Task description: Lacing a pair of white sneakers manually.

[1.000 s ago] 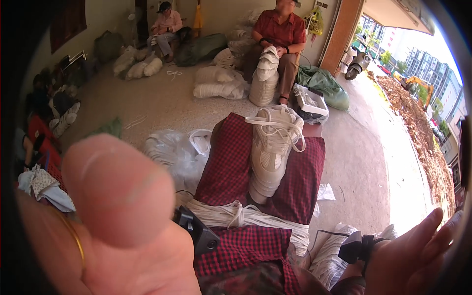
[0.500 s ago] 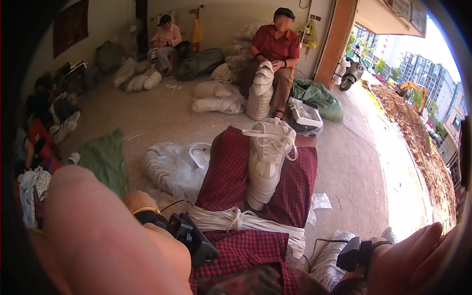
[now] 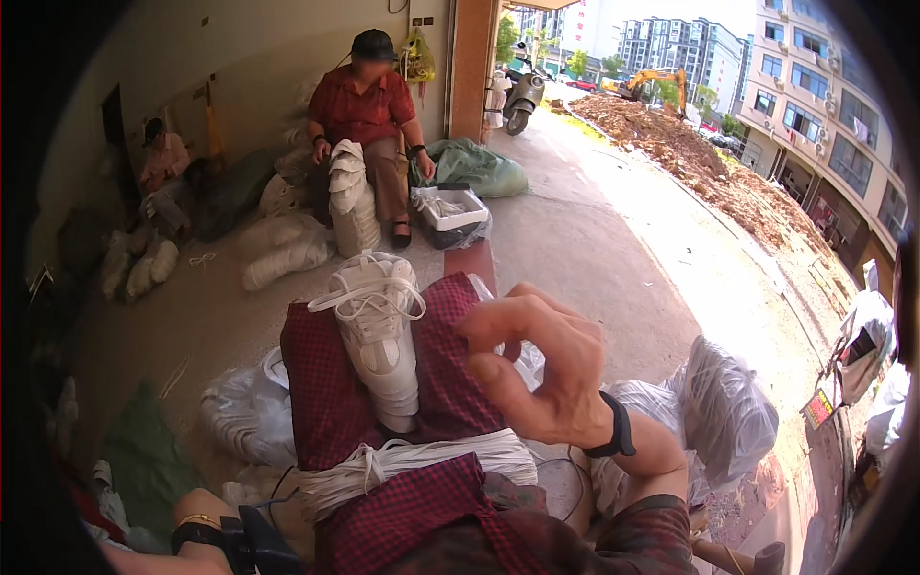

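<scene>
My right hand [image 3: 546, 359] is raised beside my right knee, fingers bent, a gap between thumb and forefinger, and nothing visible in it. At the lower left edge only my left wrist [image 3: 196, 537] with a gold bracelet and a black strapped device shows plainly; its fingers cannot be made out. Between my knees stands a white lace-up sneaker upper [image 3: 374, 316] on top of a nested stack, its lace looped over the tongue. A bundle of white shoelaces [image 3: 412, 465] lies across my lap, over a red-and-black checked cloth [image 3: 316, 402].
Plastic-wrapped bundles [image 3: 728, 412] stand at my right, and another wrapped stack [image 3: 244, 412] is at my left. Facing me sits a person in a red shirt [image 3: 359, 105] behind a stack of uppers [image 3: 353, 206]. A white foam box [image 3: 450, 213] is beside them; a second person [image 3: 163, 168] sits farther back.
The view has turned right. My right hand has come from the lower right edge toward my right knee, fingers now bent. My left arm has dropped low at the left. The sneaker upper stays between my knees.
</scene>
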A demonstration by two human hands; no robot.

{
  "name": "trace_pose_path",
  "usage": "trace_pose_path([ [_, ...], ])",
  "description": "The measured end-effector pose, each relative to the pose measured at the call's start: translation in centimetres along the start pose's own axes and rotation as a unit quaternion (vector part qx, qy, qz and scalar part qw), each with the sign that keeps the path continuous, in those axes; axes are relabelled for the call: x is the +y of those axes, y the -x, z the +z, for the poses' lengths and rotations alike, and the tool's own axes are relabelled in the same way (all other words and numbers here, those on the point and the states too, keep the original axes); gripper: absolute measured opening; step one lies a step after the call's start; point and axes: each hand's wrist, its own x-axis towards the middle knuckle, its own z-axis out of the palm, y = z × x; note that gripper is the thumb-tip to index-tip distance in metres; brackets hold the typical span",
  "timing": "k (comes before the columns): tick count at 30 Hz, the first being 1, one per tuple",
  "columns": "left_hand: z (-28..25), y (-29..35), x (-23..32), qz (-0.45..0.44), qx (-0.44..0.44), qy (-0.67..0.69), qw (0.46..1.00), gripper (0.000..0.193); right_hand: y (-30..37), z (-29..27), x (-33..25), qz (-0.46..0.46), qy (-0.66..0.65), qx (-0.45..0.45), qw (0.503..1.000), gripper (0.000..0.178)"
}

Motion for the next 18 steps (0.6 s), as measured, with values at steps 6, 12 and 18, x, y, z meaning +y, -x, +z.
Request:
trace_pose_path([
  [6,0.4,2.3,-4.0,-0.055,-0.152,-0.056,0.985,0.070,0.3,5.3,14.2,0.085,0.051,-0.090,0.991,0.072],
  [12,-2.7,8.6,-17.3,-0.205,-0.436,-0.352,0.803,0.079,3.2,9.3,19.7,0.226,0.154,-0.291,0.917,0.101],
  [18,-5.9,16.5,-21.3,-0.295,-0.527,-0.366,0.708,0.092,4.3,11.0,21.3,0.193,0.137,-0.238,0.942,0.115],
])
